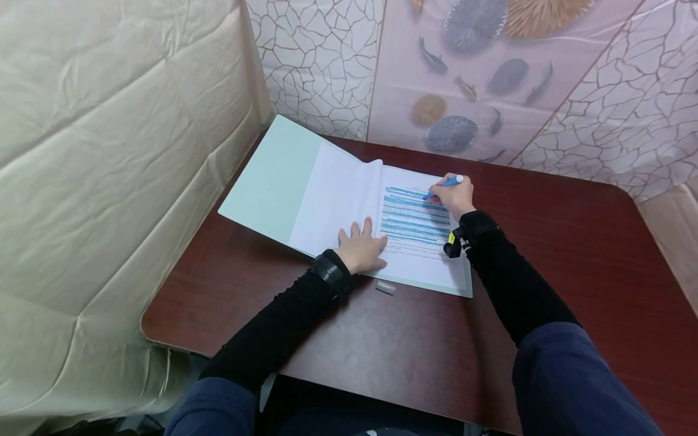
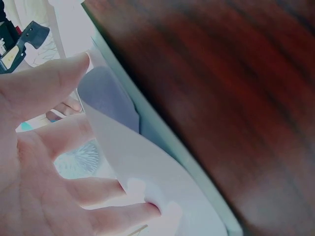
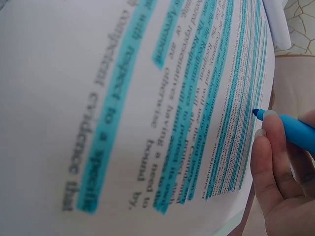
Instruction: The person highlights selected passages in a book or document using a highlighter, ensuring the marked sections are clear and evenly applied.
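A light green folder (image 1: 267, 181) lies spread out on the table, with white sheets inside it. Many lines of the printed page (image 1: 409, 260) on its right side carry blue highlighter strokes. My right hand (image 1: 457, 197) pinches a blue highlighter (image 3: 298, 132), its tip pointing down at the upper lines of text. Fingers spread, my left hand (image 1: 360, 247) rests across the fold at the lower edge of the pages. In the left wrist view, a curled white sheet (image 2: 133, 152) lies beneath that hand's fingers.
Just below the folder, a small clear-and-grey piece (image 1: 385, 287) lies on the dark wooden table (image 1: 556, 242). A patterned wall covering (image 1: 322, 60) rises behind the table, and a pale draped cloth (image 1: 109, 181) hangs along the left side.
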Demonstrator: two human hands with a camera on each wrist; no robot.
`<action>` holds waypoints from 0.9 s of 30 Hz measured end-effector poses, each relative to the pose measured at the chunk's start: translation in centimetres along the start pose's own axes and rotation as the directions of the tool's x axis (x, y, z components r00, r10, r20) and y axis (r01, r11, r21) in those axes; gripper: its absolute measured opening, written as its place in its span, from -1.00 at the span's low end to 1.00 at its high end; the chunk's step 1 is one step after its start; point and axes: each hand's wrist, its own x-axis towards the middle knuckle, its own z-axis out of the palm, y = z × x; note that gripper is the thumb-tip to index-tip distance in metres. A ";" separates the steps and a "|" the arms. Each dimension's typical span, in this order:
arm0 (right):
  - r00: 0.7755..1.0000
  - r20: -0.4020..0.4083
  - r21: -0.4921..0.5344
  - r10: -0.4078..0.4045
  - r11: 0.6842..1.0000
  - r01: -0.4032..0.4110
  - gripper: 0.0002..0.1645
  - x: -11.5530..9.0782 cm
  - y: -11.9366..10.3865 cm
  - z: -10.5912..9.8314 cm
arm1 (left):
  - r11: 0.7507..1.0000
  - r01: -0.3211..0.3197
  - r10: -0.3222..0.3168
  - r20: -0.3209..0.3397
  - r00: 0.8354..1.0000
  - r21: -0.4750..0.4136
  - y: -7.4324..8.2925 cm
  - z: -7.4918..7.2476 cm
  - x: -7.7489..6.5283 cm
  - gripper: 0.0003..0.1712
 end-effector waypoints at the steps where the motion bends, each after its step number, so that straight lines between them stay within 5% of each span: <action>1: 1.000 -0.003 0.003 0.003 1.000 -0.003 -0.82 0.0 0.0 0.0 | 1.000 0.000 0.000 0.001 1.000 -0.002 0.0 0.0 0.0 -0.31; 27: 1.000 -0.016 -0.019 0.000 1.000 0.000 -0.83 -0.2 0.2 -0.4 | 1.000 -0.006 0.006 -0.010 1.000 -0.005 0.0 -0.1 -0.2 -0.32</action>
